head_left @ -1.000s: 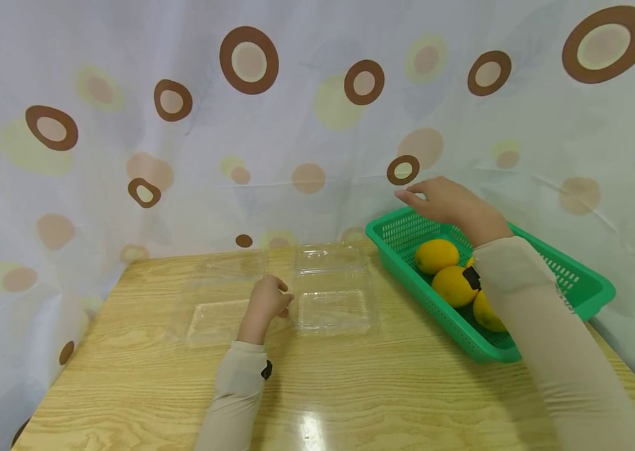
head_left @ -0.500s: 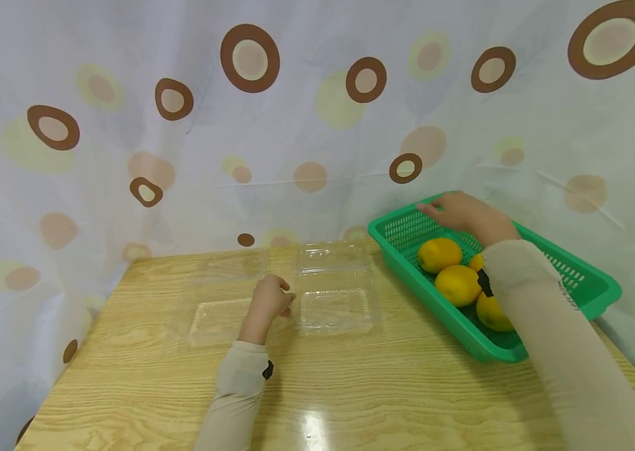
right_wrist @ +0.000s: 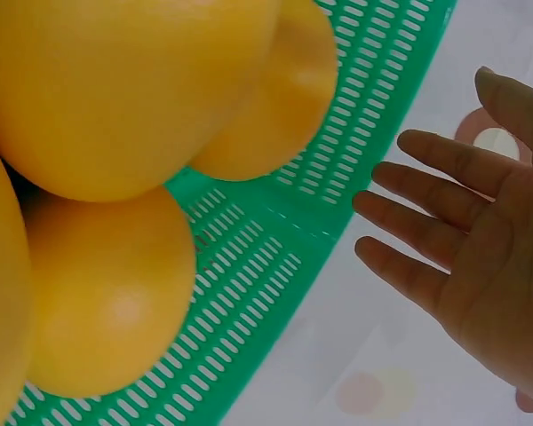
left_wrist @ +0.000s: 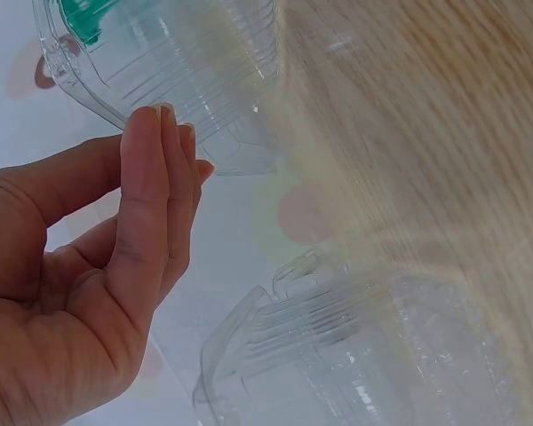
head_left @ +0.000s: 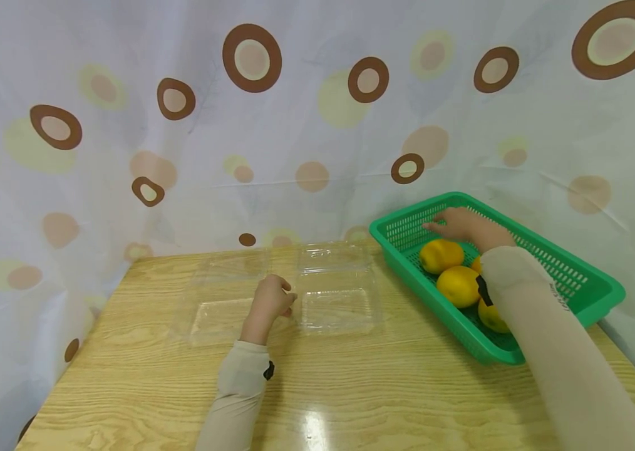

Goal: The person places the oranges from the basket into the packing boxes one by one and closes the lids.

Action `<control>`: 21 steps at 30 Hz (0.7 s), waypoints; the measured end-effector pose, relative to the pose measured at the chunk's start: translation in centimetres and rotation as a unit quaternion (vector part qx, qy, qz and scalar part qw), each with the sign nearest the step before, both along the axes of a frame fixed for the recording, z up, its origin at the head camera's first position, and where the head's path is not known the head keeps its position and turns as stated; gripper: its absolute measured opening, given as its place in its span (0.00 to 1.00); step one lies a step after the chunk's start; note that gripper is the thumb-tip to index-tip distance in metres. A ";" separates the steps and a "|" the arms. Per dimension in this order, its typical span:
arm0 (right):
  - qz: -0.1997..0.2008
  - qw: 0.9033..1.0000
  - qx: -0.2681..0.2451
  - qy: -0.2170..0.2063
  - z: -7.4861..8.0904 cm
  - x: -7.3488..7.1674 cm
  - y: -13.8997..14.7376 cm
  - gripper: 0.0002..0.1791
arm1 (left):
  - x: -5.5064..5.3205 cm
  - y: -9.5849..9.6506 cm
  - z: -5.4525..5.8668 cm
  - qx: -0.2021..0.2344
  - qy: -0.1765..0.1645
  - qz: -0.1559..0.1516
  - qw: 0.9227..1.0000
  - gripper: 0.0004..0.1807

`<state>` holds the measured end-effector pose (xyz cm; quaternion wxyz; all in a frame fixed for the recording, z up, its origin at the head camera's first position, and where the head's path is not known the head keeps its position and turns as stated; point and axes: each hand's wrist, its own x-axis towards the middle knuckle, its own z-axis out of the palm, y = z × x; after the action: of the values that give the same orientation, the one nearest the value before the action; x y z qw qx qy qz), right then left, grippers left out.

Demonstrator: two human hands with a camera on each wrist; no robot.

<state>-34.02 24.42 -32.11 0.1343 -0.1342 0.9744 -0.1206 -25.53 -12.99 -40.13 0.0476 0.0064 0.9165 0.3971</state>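
My right hand (head_left: 458, 224) hovers over the far part of a green slotted plastic basket (head_left: 424, 294). Its fingers (right_wrist: 426, 200) are spread apart and hold nothing in the right wrist view. Under it and nearer lie several smooth yellow fruits (head_left: 458, 286), shaped like lemons or small mangoes; my sleeve hides some. My left hand (head_left: 269, 299) stays between two clear plastic clamshell boxes, a left one (head_left: 218, 319) and a right one (head_left: 337, 308), both with lids laid back. The left fingers (left_wrist: 142, 195) are loosely bent close to a box edge; contact cannot be made out.
The wooden table (head_left: 351, 394) carries the boxes and basket. Behind it hangs a white curtain (head_left: 306, 113) with brown and yellow ring patterns, close to the basket's far side. The transparent boxes are hard to see against the wood.
My right hand has come down and slightly right, from above the basket's far rim to over its inside. The left hand and the boxes stay in place.
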 end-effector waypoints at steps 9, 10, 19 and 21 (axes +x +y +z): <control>0.000 1.000 0.003 -0.031 -3.3 -1.7 1.2 0.42 | 0.0 0.0 -0.4 0.001 -0.004 -0.001 1.000 0.16; -0.002 0.999 0.006 -0.037 -3.5 -1.7 1.1 0.42 | 0.0 0.0 -0.5 0.001 -0.006 0.001 1.000 0.16; -0.020 0.998 0.033 -0.051 -2.9 -0.6 -0.1 0.34 | 0.0 0.0 -0.1 -0.005 -0.004 0.002 1.000 0.17; -0.033 0.997 0.034 -0.059 -2.7 -0.2 -0.4 0.34 | 0.0 0.0 -0.1 -0.005 -0.002 0.001 1.000 0.16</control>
<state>-34.23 24.01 -34.84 0.1915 -0.0896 0.9723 -0.0992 -25.57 -13.01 -40.23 0.0487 0.0044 0.9186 0.3922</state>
